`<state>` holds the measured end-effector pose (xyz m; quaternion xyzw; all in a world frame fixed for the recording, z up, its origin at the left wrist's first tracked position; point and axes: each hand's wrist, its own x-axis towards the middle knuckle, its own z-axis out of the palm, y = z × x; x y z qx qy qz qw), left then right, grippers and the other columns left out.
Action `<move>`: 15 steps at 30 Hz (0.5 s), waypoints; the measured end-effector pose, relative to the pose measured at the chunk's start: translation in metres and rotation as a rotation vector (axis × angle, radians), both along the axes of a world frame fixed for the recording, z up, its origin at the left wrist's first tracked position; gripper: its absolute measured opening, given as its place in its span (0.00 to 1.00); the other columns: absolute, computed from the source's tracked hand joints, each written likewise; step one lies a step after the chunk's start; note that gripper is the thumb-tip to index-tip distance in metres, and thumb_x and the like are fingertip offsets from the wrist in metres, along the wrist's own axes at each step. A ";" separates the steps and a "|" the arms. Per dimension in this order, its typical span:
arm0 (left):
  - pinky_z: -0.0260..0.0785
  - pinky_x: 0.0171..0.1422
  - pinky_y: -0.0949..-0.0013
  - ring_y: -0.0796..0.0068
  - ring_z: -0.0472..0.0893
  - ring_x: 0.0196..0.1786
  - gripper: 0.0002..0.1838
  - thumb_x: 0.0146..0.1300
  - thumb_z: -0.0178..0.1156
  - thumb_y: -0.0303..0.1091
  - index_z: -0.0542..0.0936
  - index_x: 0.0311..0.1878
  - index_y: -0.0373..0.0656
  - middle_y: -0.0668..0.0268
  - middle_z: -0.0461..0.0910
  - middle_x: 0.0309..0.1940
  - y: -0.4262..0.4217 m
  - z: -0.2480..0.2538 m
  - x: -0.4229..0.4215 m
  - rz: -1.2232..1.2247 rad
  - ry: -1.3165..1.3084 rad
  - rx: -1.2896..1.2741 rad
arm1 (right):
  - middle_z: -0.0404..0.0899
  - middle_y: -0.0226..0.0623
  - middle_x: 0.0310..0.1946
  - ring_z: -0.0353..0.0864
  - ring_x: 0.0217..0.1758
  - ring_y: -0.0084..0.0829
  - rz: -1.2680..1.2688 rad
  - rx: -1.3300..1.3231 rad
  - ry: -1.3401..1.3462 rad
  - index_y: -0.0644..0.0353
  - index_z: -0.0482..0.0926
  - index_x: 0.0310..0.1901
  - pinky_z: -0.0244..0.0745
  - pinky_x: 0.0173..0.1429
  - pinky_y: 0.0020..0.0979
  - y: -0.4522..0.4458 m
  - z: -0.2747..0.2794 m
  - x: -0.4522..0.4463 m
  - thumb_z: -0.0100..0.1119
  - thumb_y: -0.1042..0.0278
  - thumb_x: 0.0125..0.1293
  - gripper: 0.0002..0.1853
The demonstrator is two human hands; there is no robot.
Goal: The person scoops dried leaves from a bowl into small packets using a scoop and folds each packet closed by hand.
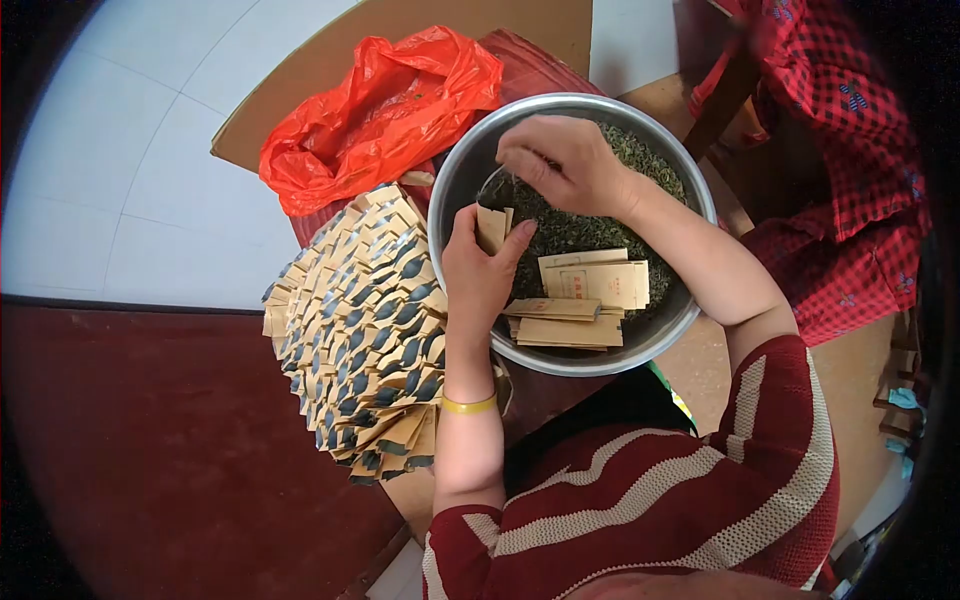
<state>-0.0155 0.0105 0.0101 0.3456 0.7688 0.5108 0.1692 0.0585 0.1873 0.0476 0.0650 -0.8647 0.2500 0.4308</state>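
Note:
My left hand (480,262) grips a small brown paper packet (491,228) upright over the left side of a metal basin (707,190). Just above it, my right hand (568,165) is closed on a thin, shiny curved item (489,183), too small to name surely. Dark dried leaves (642,160) lie in the basin. Several flat paper packets (600,284) rest on the leaves near my side. Left of the basin stands a big pile of brown packets (360,330) with dark, open-looking ends.
A red plastic bag (385,115) lies behind the pile, by a cardboard sheet (285,75). Red checked cloth (840,110) hangs at the right. A dark red surface (180,440) fills the lower left, and pale floor tiles (130,170) show above it.

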 end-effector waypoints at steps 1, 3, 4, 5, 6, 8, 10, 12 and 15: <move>0.73 0.46 0.65 0.65 0.82 0.38 0.26 0.57 0.73 0.44 0.75 0.50 0.37 0.56 0.83 0.37 0.000 0.001 0.000 0.001 -0.001 -0.002 | 0.80 0.36 0.28 0.80 0.30 0.38 0.032 0.057 0.053 0.59 0.79 0.36 0.74 0.34 0.32 -0.002 0.001 0.000 0.62 0.69 0.64 0.04; 0.73 0.45 0.65 0.64 0.82 0.37 0.26 0.58 0.73 0.46 0.75 0.49 0.37 0.56 0.83 0.36 0.000 0.006 0.001 -0.014 0.023 -0.058 | 0.80 0.33 0.28 0.80 0.30 0.37 0.054 0.150 0.061 0.58 0.80 0.36 0.74 0.34 0.33 -0.006 0.007 0.004 0.63 0.69 0.64 0.03; 0.73 0.45 0.65 0.64 0.82 0.37 0.26 0.58 0.73 0.46 0.75 0.49 0.37 0.56 0.83 0.36 0.000 0.006 0.001 -0.016 0.024 -0.059 | 0.81 0.31 0.28 0.80 0.30 0.36 0.075 0.247 0.071 0.56 0.81 0.36 0.73 0.34 0.33 -0.007 0.009 0.006 0.63 0.69 0.63 0.02; 0.73 0.45 0.65 0.64 0.82 0.37 0.26 0.58 0.73 0.46 0.75 0.49 0.37 0.55 0.83 0.36 0.000 0.006 0.001 -0.020 0.024 -0.051 | 0.81 0.31 0.28 0.80 0.30 0.36 0.072 0.248 0.072 0.56 0.81 0.36 0.73 0.34 0.33 -0.007 0.009 0.007 0.63 0.69 0.63 0.02; 0.73 0.45 0.65 0.63 0.82 0.37 0.26 0.58 0.72 0.47 0.74 0.48 0.37 0.55 0.83 0.35 0.000 0.005 0.001 -0.024 0.023 -0.043 | 0.81 0.29 0.28 0.80 0.29 0.35 0.060 0.279 0.079 0.55 0.81 0.35 0.73 0.34 0.33 -0.007 0.010 0.007 0.63 0.69 0.63 0.02; 0.73 0.45 0.65 0.64 0.82 0.37 0.26 0.58 0.72 0.47 0.74 0.48 0.37 0.55 0.83 0.35 0.001 0.002 0.000 -0.023 0.033 -0.048 | 0.81 0.28 0.28 0.79 0.29 0.34 0.049 0.310 0.086 0.54 0.81 0.35 0.73 0.34 0.33 -0.006 0.011 0.008 0.63 0.69 0.62 0.02; 0.73 0.45 0.65 0.64 0.82 0.37 0.26 0.58 0.73 0.47 0.75 0.49 0.37 0.55 0.83 0.35 0.000 0.000 -0.001 -0.020 0.040 -0.053 | 0.81 0.31 0.27 0.82 0.31 0.35 -0.003 0.235 0.153 0.54 0.80 0.35 0.75 0.34 0.35 -0.001 0.013 0.007 0.64 0.66 0.62 0.04; 0.72 0.45 0.67 0.67 0.81 0.36 0.26 0.58 0.73 0.45 0.75 0.49 0.37 0.58 0.83 0.35 0.000 -0.001 0.000 -0.007 0.002 -0.021 | 0.81 0.33 0.27 0.82 0.31 0.38 -0.058 0.143 0.120 0.55 0.80 0.36 0.76 0.35 0.37 0.006 0.009 0.004 0.63 0.65 0.64 0.05; 0.72 0.45 0.68 0.71 0.79 0.36 0.26 0.58 0.73 0.44 0.75 0.50 0.36 0.60 0.82 0.35 0.000 -0.003 -0.001 0.020 -0.014 0.055 | 0.81 0.40 0.29 0.82 0.34 0.44 -0.162 0.034 -0.067 0.56 0.79 0.38 0.76 0.38 0.41 0.013 -0.004 -0.002 0.59 0.64 0.67 0.06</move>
